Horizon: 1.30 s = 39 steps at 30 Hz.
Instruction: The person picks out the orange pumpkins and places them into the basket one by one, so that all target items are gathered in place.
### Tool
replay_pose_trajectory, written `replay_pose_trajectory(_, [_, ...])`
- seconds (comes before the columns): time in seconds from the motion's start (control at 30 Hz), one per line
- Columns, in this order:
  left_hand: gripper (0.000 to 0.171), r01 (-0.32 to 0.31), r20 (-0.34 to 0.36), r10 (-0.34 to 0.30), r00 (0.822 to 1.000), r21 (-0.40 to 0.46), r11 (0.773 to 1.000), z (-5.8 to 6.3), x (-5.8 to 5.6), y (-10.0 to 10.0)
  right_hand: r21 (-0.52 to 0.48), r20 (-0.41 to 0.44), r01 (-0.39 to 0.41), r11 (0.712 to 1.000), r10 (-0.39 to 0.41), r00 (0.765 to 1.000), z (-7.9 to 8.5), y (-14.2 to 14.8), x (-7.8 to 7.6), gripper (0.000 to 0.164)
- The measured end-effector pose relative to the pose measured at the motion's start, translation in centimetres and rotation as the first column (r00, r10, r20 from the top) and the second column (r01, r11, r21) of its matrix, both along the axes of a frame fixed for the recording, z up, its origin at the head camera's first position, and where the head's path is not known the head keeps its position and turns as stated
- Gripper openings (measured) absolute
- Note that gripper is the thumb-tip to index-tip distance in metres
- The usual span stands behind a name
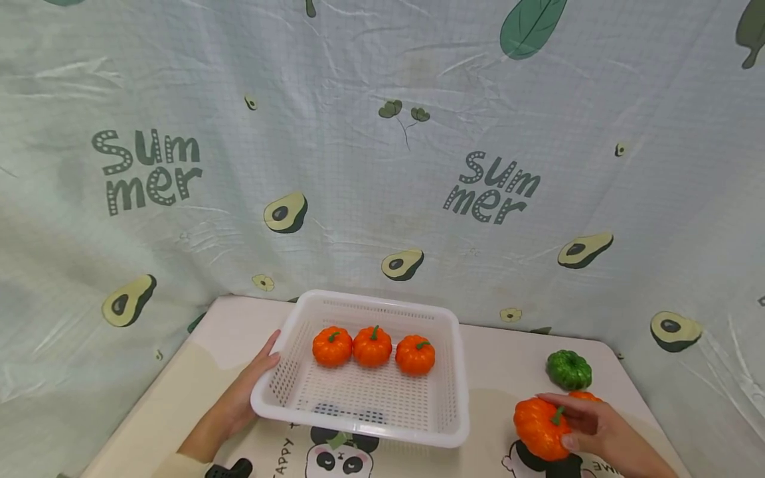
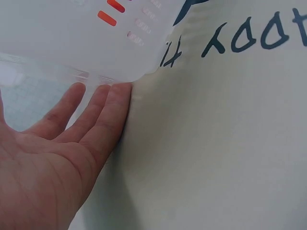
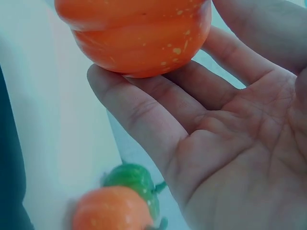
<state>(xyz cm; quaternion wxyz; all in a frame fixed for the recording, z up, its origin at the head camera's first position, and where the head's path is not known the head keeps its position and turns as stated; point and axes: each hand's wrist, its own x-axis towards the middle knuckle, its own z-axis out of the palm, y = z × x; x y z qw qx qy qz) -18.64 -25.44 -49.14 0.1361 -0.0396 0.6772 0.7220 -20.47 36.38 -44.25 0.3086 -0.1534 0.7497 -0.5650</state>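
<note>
Right hand (image 1: pixel 594 428): thumb on the near side and fingers on the far side hold an orange pumpkin (image 1: pixel 534 428), a spread grip presumably suited to its round, ribbed body. Left hand (image 1: pixel 246 395): fingers nearly straight, tips at the outer left side of a white basket (image 1: pixel 358 428), seemingly to steady it. The held pumpkin is right of the basket and apart from it; whether it touches the table (image 1: pixel 493 355) cannot be told. Beyond the right hand, a green pumpkin (image 1: pixel 569 370) and a second orange pumpkin (image 1: pixel 584 396), partly hidden, sit close together, apparently for easy reach. Inside the basket, three more orange pumpkins (image 1: pixel 372 348) form a row, seemingly deliberate, toward the back wall
</note>
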Motion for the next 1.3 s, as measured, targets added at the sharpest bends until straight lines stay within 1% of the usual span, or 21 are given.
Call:
replay_pose_trajectory(0.13, [0.070, -0.004, 0.001, 0.004, 1.000, -0.001, 1.000, 0.0, 0.1, -0.1, -0.054, -0.073, -0.067, 0.996, 0.063, 0.995, 0.4, -1.1, -0.1, 0.053])
replay_pose_trajectory(0.23, [0.070, -0.004, -0.002, 0.004, 1.000, 0.006, 1.000, -0.1, 0.0, -0.1, -0.098, -0.097, -0.102, 0.990, 0.092, 0.991, 0.6, -1.6, -0.1, 0.052])
replay_pose_trajectory(0.3, [0.069, 0.002, -0.004, -0.002, 1.000, 0.012, 1.000, -0.1, 0.0, -0.1, -0.102, -0.094, -0.106, 0.989, 0.096, 0.991, 0.8, -2.0, -0.1, 0.053])
replay_pose_trajectory(0.43, [0.069, 0.007, 0.000, -0.007, 1.000, 0.018, 1.000, -0.4, 0.0, -0.1, -0.076, -0.085, -0.090, 0.993, 0.083, 0.993, 1.1, -2.8, -0.1, 0.055])
replay_pose_trajectory(0.57, [0.069, 0.005, 0.013, -0.005, 1.000, 0.026, 1.000, -0.6, 0.0, -0.1, -0.072, -0.126, -0.106, 0.992, 0.097, 0.987, 1.6, -3.9, -0.1, 0.056])
replay_pose_trajectory(0.67, [0.070, 0.011, 0.004, -0.011, 1.000, 0.020, 1.000, -0.6, 0.0, -0.2, -0.092, -0.184, -0.140, 0.986, 0.121, 0.975, 2.0, -4.7, -0.2, 0.056])
replay_pose_trajectory(0.77, [0.070, 0.008, -0.008, -0.008, 1.000, 0.006, 1.000, -0.4, 0.0, -0.2, -0.097, -0.267, -0.167, 0.981, 0.136, 0.954, 2.6, -5.4, -0.3, 0.056])
replay_pose_trajectory(0.83, [0.070, 0.013, -0.019, -0.013, 1.000, -0.001, 1.000, -0.2, -0.1, -0.3, -0.089, -0.313, -0.176, 0.980, 0.140, 0.939, 3.0, -5.8, -0.4, 0.057])
replay_pose_trajectory(0.97, [0.070, 0.020, -0.023, -0.020, 1.000, 0.001, 1.000, 0.0, -0.1, -0.4, -0.055, -0.368, -0.186, 0.981, 0.153, 0.917, 3.6, -6.6, -0.7, 0.056])
replay_pose_trajectory(1.03, [0.070, 0.022, -0.024, -0.022, 0.999, 0.008, 1.000, 0.0, -0.1, -0.3, -0.038, -0.379, -0.185, 0.982, 0.157, 0.912, 3.9, -7.0, -0.8, 0.056])
replay_pose_trajectory(1.1, [0.070, 0.023, -0.022, -0.023, 0.999, 0.011, 1.000, -0.1, -0.2, -0.2, -0.039, -0.375, -0.194, 0.980, 0.166, 0.912, 4.2, -7.4, -0.9, 0.056])
replay_pose_trajectory(1.2, [0.070, 0.026, -0.021, -0.026, 0.999, 0.009, 1.000, -0.1, -0.2, -0.1, -0.038, -0.359, -0.202, 0.979, 0.176, 0.917, 4.5, -8.1, -1.3, 0.057])
replay_pose_trajectory(1.3, [0.070, 0.023, -0.019, -0.023, 1.000, 0.003, 1.000, -0.1, -0.2, -0.1, -0.011, -0.346, -0.191, 0.982, 0.175, 0.922, 4.8, -8.9, -1.7, 0.057])
